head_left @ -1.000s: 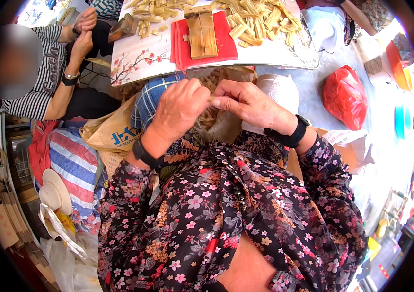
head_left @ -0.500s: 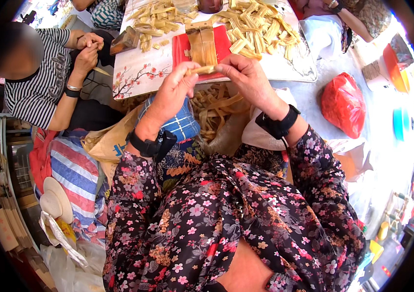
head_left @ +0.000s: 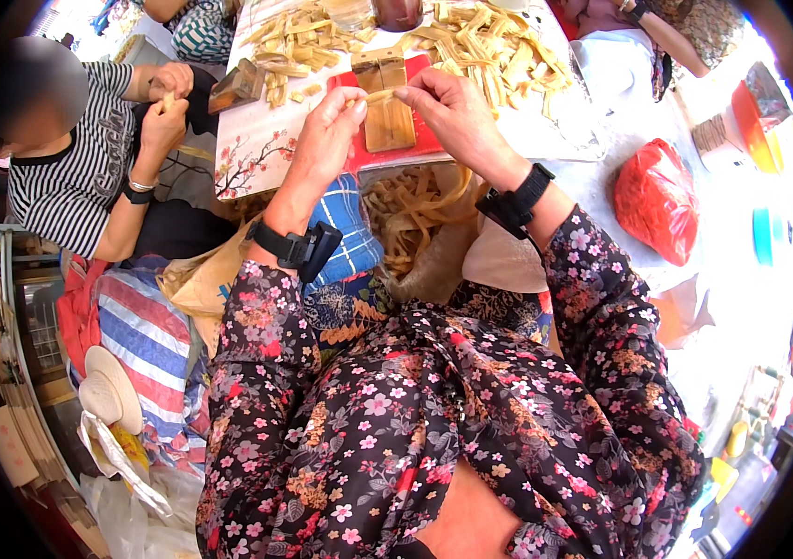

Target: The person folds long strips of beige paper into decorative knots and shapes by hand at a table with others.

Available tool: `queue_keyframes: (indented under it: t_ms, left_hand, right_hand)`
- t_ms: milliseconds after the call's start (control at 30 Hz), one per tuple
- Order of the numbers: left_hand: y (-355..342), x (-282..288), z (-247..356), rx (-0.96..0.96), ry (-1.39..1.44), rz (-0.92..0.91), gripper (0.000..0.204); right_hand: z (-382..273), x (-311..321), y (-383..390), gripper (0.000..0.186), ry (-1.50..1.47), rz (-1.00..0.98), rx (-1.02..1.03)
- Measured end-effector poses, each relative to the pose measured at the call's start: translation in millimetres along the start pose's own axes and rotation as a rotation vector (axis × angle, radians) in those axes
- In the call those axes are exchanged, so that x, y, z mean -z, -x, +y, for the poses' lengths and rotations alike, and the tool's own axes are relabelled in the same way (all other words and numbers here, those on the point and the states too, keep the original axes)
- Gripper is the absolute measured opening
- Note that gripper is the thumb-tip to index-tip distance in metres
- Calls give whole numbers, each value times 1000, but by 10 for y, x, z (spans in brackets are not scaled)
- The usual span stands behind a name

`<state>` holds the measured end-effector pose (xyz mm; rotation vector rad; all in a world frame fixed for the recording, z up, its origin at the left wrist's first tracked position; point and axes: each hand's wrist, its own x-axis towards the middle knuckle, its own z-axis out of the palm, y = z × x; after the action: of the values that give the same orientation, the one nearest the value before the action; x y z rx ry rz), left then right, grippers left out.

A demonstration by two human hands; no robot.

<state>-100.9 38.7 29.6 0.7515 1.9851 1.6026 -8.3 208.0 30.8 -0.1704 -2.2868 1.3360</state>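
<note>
A short, pale yellow dried strip (head_left: 382,96) stretches between my two hands, above a flat wooden block (head_left: 389,128) with a crosspiece at its far end. My left hand (head_left: 327,130) pinches the strip's left end between thumb and fingers. At the other end, the fingertips of my right hand (head_left: 455,114) are closed on it. Under the block lies a red mat (head_left: 426,142) near the table's front edge. Loose heaps of similar strips lie beyond, one at the left (head_left: 308,42) and a larger one at the right (head_left: 506,58).
Below the table edge, an open bag (head_left: 415,219) holds curled strips beside blue checked cloth (head_left: 345,228). A wooden block (head_left: 238,86) stands at the table's left edge. A co-worker in a striped shirt (head_left: 89,172) sits left. A red plastic bag (head_left: 657,200) rests at right.
Both my hands have moved farther from me with the strip, from the block's near end to over its middle. The co-worker's hands at left have also shifted, with something pale in them.
</note>
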Motion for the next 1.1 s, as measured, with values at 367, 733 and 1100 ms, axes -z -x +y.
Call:
queue_keyframes:
  t_ms: [367, 733, 1100]
  left_hand:
    - [452, -84, -118, -326, -769, 172, 25]
    - [844, -290, -306, 340, 819, -93, 27]
    - [920, -427, -96, -31, -181, -105, 15]
  right_hand:
    - [50, 8, 321, 26, 286, 12, -31]
    - [-268, -226, 1000, 17, -255, -186, 172]
    - [-97, -345, 868, 24, -387, -86, -71]
